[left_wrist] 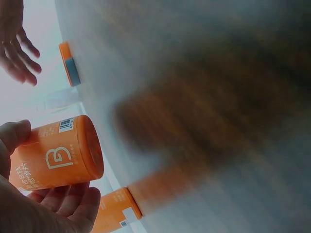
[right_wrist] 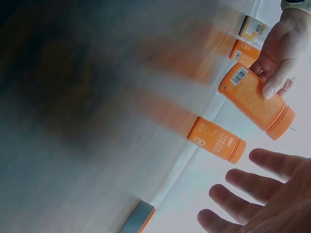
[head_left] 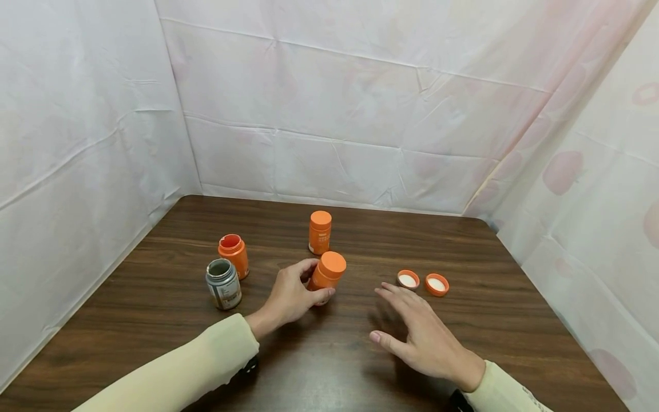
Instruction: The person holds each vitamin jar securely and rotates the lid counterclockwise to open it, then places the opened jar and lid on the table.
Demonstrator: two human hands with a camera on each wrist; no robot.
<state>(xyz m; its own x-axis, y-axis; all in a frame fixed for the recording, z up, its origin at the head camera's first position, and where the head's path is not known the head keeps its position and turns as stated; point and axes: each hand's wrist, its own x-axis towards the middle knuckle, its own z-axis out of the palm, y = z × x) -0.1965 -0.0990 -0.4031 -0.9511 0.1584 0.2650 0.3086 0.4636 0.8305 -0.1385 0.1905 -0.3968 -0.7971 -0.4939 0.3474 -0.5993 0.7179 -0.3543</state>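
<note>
My left hand (head_left: 289,294) grips an orange bottle (head_left: 328,273) with its orange cap on, thumb on the near side and fingers round the far side. In the left wrist view the bottle's printed label (left_wrist: 59,158) shows, and its base is raised off the table. To the right, my right hand (head_left: 426,335) hovers palm down over the table, fingers spread and holding nothing. Nearest to its fingertips lie two round lids, one (head_left: 408,279) beside the other (head_left: 437,284), with pale insides facing up. Behind the held bottle stands a second capped orange bottle (head_left: 320,233).
On the left stand two uncapped containers, an orange bottle (head_left: 235,258) and, nearer, a grey one (head_left: 224,289) with a label. The dark wooden table (head_left: 479,252) is enclosed by pale cloth (head_left: 340,97) at the back and both sides.
</note>
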